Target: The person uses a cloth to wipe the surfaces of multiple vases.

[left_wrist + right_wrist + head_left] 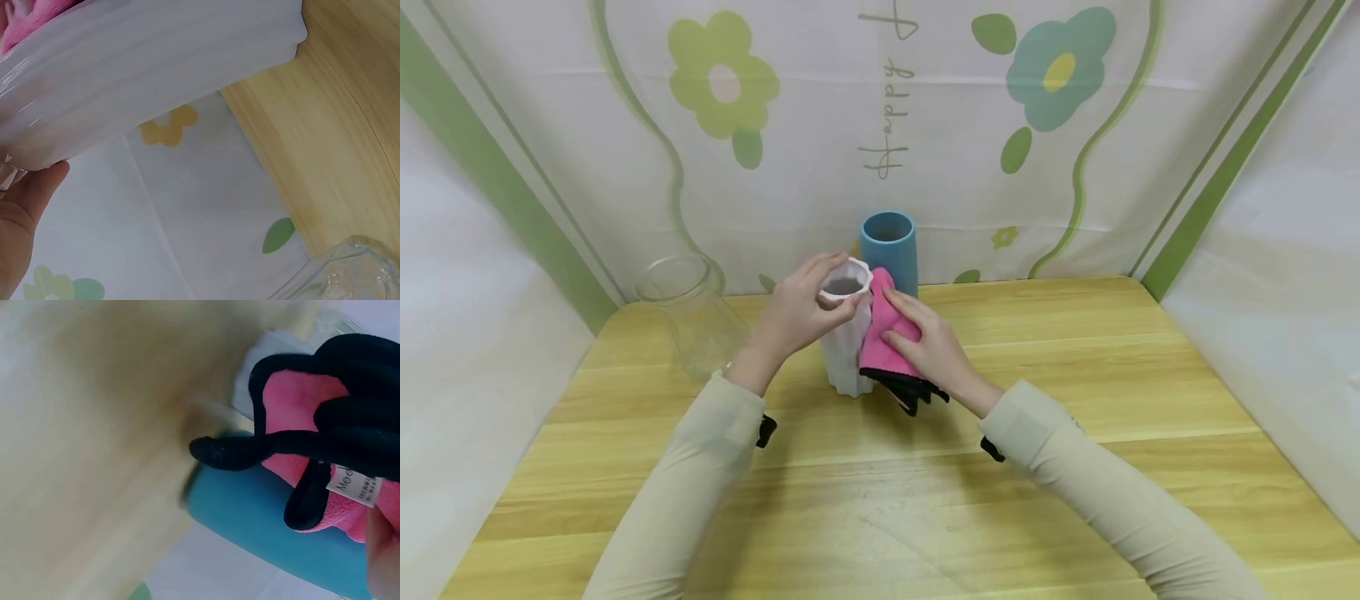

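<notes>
In the head view, the left hand (799, 308) curls its fingers and thumb about the rim of a white fluted vase (844, 350) on the desk (1075, 400). The right hand (931, 337) pinches a pink cloth (883, 346) (black-edged) beside the vase's right side; a blue vase (889, 254) stands behind, a clear glass vase (688, 321) to the left.

The left wrist view shows the thumb against the white wall near the rim.

In the right wrist view, the cloth's printed label (354, 485) shows before the blue vase.
</notes>
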`<state>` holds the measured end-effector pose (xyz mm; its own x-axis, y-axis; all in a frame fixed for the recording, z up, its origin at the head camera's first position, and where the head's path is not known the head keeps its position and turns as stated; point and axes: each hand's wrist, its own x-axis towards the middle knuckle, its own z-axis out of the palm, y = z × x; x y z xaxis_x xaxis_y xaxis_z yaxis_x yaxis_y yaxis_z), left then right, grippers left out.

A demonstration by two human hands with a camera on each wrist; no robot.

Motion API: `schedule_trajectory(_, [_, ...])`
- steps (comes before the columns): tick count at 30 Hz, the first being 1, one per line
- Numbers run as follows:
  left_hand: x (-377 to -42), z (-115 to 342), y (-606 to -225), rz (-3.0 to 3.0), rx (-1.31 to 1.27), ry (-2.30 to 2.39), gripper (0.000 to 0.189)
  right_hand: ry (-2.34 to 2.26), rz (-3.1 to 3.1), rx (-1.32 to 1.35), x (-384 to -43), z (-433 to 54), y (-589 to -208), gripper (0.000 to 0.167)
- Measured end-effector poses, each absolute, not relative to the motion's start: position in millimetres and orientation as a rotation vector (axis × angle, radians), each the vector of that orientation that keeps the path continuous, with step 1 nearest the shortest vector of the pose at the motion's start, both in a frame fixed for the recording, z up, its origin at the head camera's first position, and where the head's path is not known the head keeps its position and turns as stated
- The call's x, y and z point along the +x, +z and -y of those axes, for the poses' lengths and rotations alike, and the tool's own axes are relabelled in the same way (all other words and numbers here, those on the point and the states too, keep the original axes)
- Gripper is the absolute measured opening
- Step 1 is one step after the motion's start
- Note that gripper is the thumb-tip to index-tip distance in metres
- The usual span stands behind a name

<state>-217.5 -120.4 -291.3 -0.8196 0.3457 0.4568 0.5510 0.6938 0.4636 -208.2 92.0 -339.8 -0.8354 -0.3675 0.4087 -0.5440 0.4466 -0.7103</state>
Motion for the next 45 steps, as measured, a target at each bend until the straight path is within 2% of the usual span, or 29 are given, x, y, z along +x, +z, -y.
schedule_trajectory(9, [-219.7,121.0,-288.3,2.615,-0.731,-0.882,0.060,1.317,2.546,0.812,-209.7,-91.8,-328.2,0.061])
schedule_trajectory(28, [-219.4,118.2,-288.2,2.590,-0.687,-0.955,0.061,1.162,2.872,0.772,-208.3,-95.7,-378.4,0.061])
schedule_trajectory(37, [-218.2,119.3,-290.3,2.583,-0.670,-0.988,0.059,1.223,2.817,0.734,-206.9,-95.1,-372.1,0.059])
schedule_trajectory(45, [-218.1,121.9,-291.0,2.589,-0.747,-1.024,0.057,1.398,2.593,0.753,-209.8,-92.7,-342.4,0.058])
